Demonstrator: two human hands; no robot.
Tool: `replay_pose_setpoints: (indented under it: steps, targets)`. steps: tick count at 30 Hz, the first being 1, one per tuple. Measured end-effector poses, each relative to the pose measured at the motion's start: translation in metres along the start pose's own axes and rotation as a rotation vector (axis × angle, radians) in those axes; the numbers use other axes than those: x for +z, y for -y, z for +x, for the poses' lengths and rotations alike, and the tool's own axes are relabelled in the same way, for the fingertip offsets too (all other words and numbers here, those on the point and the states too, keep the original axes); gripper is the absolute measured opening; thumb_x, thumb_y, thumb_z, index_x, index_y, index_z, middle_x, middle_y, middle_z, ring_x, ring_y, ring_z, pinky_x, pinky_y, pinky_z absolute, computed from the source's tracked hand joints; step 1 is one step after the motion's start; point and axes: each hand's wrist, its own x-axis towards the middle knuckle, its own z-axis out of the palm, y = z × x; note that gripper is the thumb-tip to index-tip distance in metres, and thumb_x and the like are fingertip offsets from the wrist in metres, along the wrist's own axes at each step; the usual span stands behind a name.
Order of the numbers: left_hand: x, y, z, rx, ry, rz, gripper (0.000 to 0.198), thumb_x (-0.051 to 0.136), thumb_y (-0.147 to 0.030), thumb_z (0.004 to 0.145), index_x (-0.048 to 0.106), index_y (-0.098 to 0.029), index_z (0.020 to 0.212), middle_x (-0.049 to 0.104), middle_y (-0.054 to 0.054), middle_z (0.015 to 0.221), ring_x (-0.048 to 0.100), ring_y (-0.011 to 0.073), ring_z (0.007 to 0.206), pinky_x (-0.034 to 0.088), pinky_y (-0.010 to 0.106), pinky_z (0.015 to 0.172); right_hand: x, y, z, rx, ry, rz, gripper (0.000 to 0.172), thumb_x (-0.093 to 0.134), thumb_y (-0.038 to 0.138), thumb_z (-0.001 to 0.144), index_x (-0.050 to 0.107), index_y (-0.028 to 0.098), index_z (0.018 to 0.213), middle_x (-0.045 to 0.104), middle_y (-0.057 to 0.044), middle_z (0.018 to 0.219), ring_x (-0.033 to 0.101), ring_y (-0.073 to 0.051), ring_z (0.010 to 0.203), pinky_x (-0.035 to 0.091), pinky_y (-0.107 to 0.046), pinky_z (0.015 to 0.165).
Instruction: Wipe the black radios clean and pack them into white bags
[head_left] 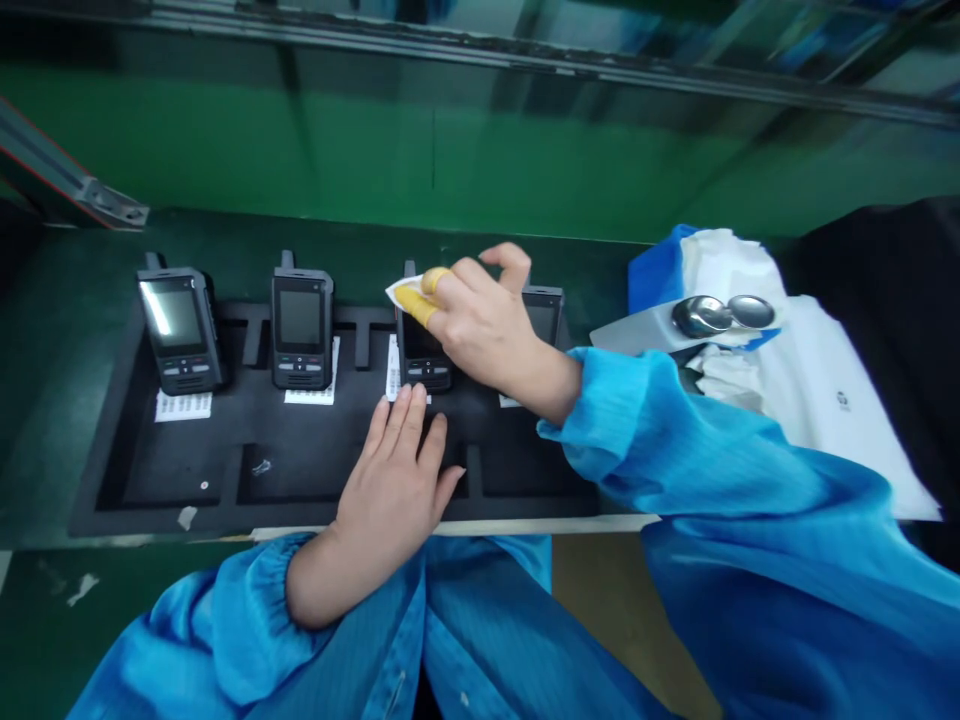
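A white cloth [401,292] is pinched by the right grip [480,330] between two yellow finger cots [414,303], and is pressed at the top of the screen of the third black handheld radio [424,372] from the left (the screen is mostly hidden by the hand). That radio is standing in a black foam tray [180,482] on the green desk [45,470], with two radios to its left and a fourth [544,310] partly hidden on its right. The left grip [397,480] is released, laid flat with fingers spread on the tray just below the third radio, and nothing is held by it. Printed labels [184,406] are lying under the radios. A white cloth pile [731,265] and two round metal pieces [720,315] are set off to the right.
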Motion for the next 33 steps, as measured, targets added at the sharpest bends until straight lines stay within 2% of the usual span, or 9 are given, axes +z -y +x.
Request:
replay_pose_setpoints:
  steps: [3, 7, 12, 15, 20, 22, 26, 29, 33]
  targets:
    - [0.0, 0.0, 0.001, 0.001, 0.001, -0.006, 0.041, 0.046, -0.03, 0.092, 0.058, -0.003, 0.119, 0.049, 0.028, 0.136, 0.045, 0.0363, 0.131, 0.038, 0.055, 0.106, 0.005, -0.011, 0.001, 0.029, -0.052, -0.067, 0.035, 0.031, 0.02, 0.098, 0.065, 0.026, 0.096, 0.06, 0.003, 0.087, 0.048, -0.014, 0.087, 0.02, -0.04, 0.091]
    - [0.0, 0.001, 0.001, 0.009, 0.005, -0.013, 0.04, 0.047, -0.031, 0.091, 0.059, -0.005, 0.119, 0.049, 0.027, 0.137, 0.044, 0.0358, 0.131, 0.039, 0.054, 0.106, 0.004, -0.011, -0.029, -0.042, -0.129, -0.108, 0.033, 0.034, 0.016, 0.096, 0.065, 0.027, 0.103, 0.063, 0.003, 0.086, 0.048, -0.013, 0.084, 0.021, -0.038, 0.087]
    - [0.0, 0.002, 0.001, 0.01, 0.008, -0.033, 0.04, 0.047, -0.032, 0.092, 0.06, -0.004, 0.117, 0.049, 0.028, 0.136, 0.045, 0.0366, 0.13, 0.039, 0.054, 0.106, -0.009, 0.005, -0.062, -0.205, -0.045, 0.027, 0.03, 0.039, 0.014, 0.094, 0.067, 0.022, 0.101, 0.066, 0.001, 0.082, 0.047, -0.013, 0.081, 0.02, -0.037, 0.088]
    - [0.0, 0.002, 0.001, 0.015, 0.001, -0.04, 0.04, 0.047, -0.031, 0.091, 0.059, -0.004, 0.117, 0.048, 0.029, 0.136, 0.044, 0.0367, 0.131, 0.038, 0.054, 0.107, -0.011, 0.003, -0.051, -0.197, -0.009, 0.04, 0.03, 0.039, 0.015, 0.094, 0.066, 0.025, 0.105, 0.067, 0.003, 0.086, 0.047, -0.013, 0.082, 0.02, -0.038, 0.088]
    - [0.0, 0.002, 0.0, 0.015, -0.008, -0.035, 0.039, 0.046, -0.03, 0.091, 0.059, -0.003, 0.117, 0.049, 0.029, 0.136, 0.045, 0.0367, 0.13, 0.038, 0.055, 0.106, 0.002, -0.009, -0.013, 0.03, 0.024, 0.009, 0.04, 0.028, 0.022, 0.099, 0.068, 0.026, 0.092, 0.065, 0.002, 0.099, 0.048, -0.014, 0.091, 0.019, -0.041, 0.09]
    - [0.001, 0.002, 0.0, 0.013, -0.002, -0.038, 0.039, 0.047, -0.03, 0.091, 0.059, -0.003, 0.117, 0.048, 0.029, 0.136, 0.043, 0.0367, 0.131, 0.037, 0.055, 0.107, 0.005, -0.006, -0.014, 0.003, 0.024, 0.014, 0.043, 0.026, 0.021, 0.098, 0.068, 0.025, 0.089, 0.064, 0.001, 0.095, 0.048, -0.015, 0.09, 0.018, -0.041, 0.089]
    - [0.004, 0.001, 0.0, -0.002, 0.008, -0.091, 0.039, 0.048, -0.03, 0.091, 0.058, -0.003, 0.118, 0.048, 0.029, 0.137, 0.042, 0.0365, 0.132, 0.035, 0.055, 0.108, -0.002, 0.01, -0.042, -0.171, 0.046, 0.08, 0.034, 0.035, 0.015, 0.094, 0.067, 0.024, 0.102, 0.064, 0.0, 0.083, 0.046, -0.014, 0.083, 0.018, -0.039, 0.087]
    - [-0.001, 0.005, -0.004, -0.021, -0.074, -0.176, 0.031, 0.046, -0.027, 0.092, 0.063, -0.007, 0.109, 0.056, 0.024, 0.131, 0.05, 0.0329, 0.127, 0.039, 0.054, 0.107, -0.013, 0.017, -0.053, -0.198, 0.013, 0.114, 0.034, 0.039, 0.012, 0.091, 0.068, 0.024, 0.104, 0.065, 0.0, 0.084, 0.045, -0.014, 0.081, 0.018, -0.039, 0.086]
    - [-0.017, 0.028, -0.018, -0.098, -0.243, -0.199, 0.021, 0.049, -0.024, 0.091, 0.065, -0.012, 0.096, 0.066, 0.017, 0.118, 0.059, 0.0284, 0.117, 0.046, 0.049, 0.102, -0.018, 0.022, -0.027, -0.021, -0.036, 0.171, 0.035, 0.038, 0.015, 0.09, 0.07, 0.027, 0.098, 0.063, 0.0, 0.09, 0.047, -0.015, 0.085, 0.018, -0.041, 0.087]
